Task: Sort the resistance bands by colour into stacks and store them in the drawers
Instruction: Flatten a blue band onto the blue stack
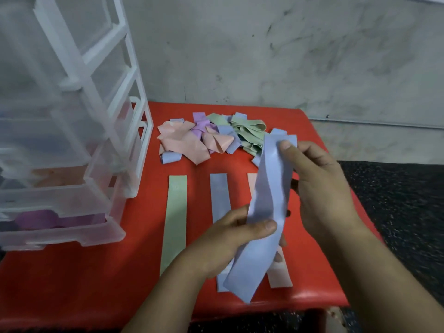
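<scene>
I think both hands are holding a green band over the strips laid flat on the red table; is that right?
Not quite: in the head view, the band in the left hand and right hand is blue, not green. The rest holds.

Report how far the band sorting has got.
Done: a green band, a blue band and a pink band lie flat, starting stacks; purple bands sit in the bottom drawer. In hand: left hand and right hand hold a second blue band. Left: the mixed pile behind, then storing the stacks.
</scene>
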